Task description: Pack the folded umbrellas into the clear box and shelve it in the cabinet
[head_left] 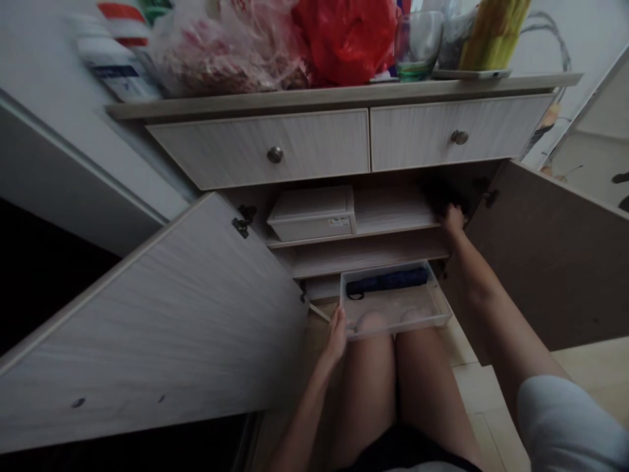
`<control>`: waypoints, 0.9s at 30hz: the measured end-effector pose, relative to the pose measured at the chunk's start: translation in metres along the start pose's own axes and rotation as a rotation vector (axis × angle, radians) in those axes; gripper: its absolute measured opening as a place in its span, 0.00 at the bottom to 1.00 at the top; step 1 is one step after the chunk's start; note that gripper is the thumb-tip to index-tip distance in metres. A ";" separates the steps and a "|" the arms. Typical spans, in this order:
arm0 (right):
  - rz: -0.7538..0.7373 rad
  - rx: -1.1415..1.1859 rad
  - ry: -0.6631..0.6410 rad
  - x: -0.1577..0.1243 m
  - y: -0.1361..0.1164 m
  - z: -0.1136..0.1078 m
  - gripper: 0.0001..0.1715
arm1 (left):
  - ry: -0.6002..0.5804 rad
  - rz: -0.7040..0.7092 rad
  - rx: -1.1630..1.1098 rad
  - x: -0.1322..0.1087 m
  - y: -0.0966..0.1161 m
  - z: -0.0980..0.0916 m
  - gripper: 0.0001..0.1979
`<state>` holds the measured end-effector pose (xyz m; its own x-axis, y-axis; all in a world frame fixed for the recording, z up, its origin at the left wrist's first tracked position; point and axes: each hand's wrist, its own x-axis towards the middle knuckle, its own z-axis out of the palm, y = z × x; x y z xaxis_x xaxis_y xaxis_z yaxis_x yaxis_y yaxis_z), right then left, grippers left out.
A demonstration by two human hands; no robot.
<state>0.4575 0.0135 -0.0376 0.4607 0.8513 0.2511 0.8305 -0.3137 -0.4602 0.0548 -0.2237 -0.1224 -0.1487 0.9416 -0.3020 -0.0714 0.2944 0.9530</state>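
A shallow clear plastic bin rests on my knees, its left side gripped by my left hand. Inside it, along the back wall, lies a folded dark blue umbrella with a wrist loop. My right hand reaches to the right end of the cabinet's upper shelf. Its fingers are bent against a dark object in shadow, whose kind I cannot make out. On the left of that shelf sits a white lidded box with a small label.
The left cabinet door and right cabinet door stand wide open on both sides. Two closed drawers with round knobs are above. Plastic bags, bottles and a glass crowd the cabinet top.
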 end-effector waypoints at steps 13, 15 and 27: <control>0.028 1.070 -0.259 -0.111 0.038 -0.061 0.33 | -0.067 0.019 0.078 0.007 -0.005 -0.005 0.35; -0.055 1.022 -0.395 -0.140 0.041 -0.081 0.34 | -0.064 0.068 0.098 0.007 -0.004 -0.004 0.35; -0.420 0.726 -0.875 -0.212 0.024 -0.105 0.29 | -0.081 0.232 0.247 0.005 -0.003 -0.002 0.38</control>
<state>0.4124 -0.2182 -0.0121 -0.4032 0.9144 -0.0360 0.3661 0.1251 -0.9221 0.0529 -0.2205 -0.1266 -0.0538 0.9951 -0.0827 0.1975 0.0918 0.9760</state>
